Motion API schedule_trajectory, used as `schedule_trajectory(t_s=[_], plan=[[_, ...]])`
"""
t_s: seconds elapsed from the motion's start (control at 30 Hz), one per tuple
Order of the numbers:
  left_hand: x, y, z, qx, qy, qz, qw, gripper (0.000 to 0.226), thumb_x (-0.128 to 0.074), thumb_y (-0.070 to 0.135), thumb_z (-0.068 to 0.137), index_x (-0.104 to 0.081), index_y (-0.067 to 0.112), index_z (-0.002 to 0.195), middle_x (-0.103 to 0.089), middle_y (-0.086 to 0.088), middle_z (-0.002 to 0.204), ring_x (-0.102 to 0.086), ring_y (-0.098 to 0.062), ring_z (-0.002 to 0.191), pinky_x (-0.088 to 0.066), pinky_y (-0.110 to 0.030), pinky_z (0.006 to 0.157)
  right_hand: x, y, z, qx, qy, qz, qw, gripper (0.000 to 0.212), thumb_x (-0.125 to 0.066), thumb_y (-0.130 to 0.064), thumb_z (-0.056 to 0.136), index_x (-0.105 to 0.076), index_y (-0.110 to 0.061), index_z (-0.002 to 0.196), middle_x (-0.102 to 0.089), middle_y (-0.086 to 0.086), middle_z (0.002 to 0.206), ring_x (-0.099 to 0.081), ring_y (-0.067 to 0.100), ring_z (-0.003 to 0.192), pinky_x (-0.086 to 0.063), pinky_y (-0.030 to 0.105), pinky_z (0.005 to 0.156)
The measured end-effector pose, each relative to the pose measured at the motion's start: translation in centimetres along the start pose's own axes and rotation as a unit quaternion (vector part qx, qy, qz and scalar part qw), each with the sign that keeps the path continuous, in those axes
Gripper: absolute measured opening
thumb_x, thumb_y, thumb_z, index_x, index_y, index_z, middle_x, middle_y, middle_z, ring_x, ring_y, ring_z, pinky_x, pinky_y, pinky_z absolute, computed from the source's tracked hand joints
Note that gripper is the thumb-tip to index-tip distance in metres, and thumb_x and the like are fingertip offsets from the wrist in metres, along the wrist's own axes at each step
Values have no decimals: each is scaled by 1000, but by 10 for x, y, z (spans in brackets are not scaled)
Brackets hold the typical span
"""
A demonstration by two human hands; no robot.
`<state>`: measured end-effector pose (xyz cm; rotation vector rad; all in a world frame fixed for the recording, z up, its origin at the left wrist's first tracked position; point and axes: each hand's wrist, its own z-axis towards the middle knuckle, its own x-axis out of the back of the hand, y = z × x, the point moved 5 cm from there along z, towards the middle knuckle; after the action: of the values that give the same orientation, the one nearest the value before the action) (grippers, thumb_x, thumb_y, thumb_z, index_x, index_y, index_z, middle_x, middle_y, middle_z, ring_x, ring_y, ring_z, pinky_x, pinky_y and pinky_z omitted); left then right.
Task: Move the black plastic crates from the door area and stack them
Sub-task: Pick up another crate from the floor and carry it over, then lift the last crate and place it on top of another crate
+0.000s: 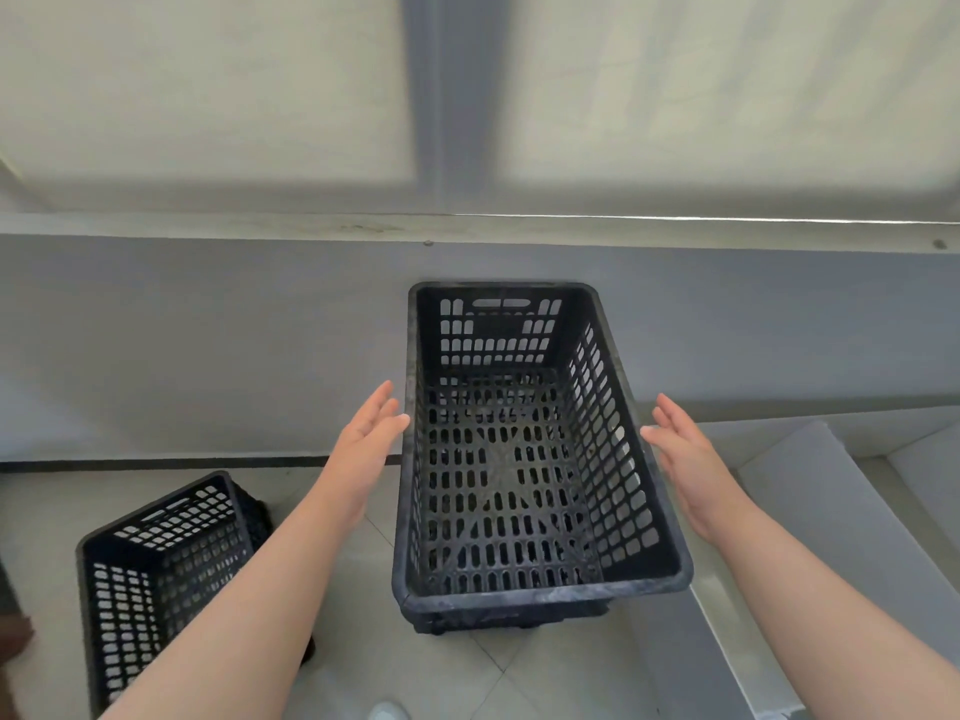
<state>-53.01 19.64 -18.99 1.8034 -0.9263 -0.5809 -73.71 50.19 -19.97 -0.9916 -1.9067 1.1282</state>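
At the far left, well to the left of the big crate and lower in the view, a second black crate (166, 574) sits on the tiled floor (519, 667), tilted so its open top faces up and toward the right. The left forearm crosses in front of its right side and hides part of it.

The left hand (363, 439) is next, just left of the big crate's left wall. Its palm faces the crate, the fingers are straight and spread a little, and it grips nothing. The fingertips (400, 419) lie right at the crate's left rim; whether they touch it cannot be told.

The big crate (524, 459) stands upright in the middle, empty, open top up, its long side running away from the camera. Its slotted bottom and walls show clearly, with a handle cut-out in the far end wall. Under its near edge a darker rim shows, which could be another crate beneath, though that is not certain. Behind it runs a grey wall (208, 345) with a pale ledge (208, 223) above.

The right hand (685, 459) is just right of the big crate's right wall, palm facing it, fingers extended, empty, with a small gap to the rim. Right of that hand lies a pale raised step (810, 491).
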Motion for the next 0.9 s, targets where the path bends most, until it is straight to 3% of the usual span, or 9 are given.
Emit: schedule_trajectory(t_s=[0.27, 0.47, 0.9], plan=[[-7, 2, -36, -25, 67, -9, 997, 54, -50, 28, 104, -33, 36, 155, -42, 7, 156, -40, -8, 136, -30, -32, 114, 6, -9, -1, 10, -66, -16, 998, 65, -50, -20, 108, -25, -29, 166, -26, -3, 174, -26, 16, 158, -20, 42, 129], [-1, -4, -77, -39, 123, -40, 991, 55, -53, 25, 103, -36, 36, 154, -46, 5, 153, -43, -12, 139, -30, -41, 119, -7, -26, -3, 31, -127, -38, 991, 62, -49, -23, 108, -27, -31, 165, -28, -4, 173, -27, 16, 158, -19, 46, 129], [112, -29, -160, -53, 226, -87, 969, 52, -50, 28, 103, -37, 37, 152, -49, 5, 149, -46, -15, 138, -37, -40, 114, -135, -61, -49, 75, -241, -70, 965, 61, -46, -24, 109, -26, -31, 166, -31, -7, 171, -29, 14, 156, -22, 42, 129]])
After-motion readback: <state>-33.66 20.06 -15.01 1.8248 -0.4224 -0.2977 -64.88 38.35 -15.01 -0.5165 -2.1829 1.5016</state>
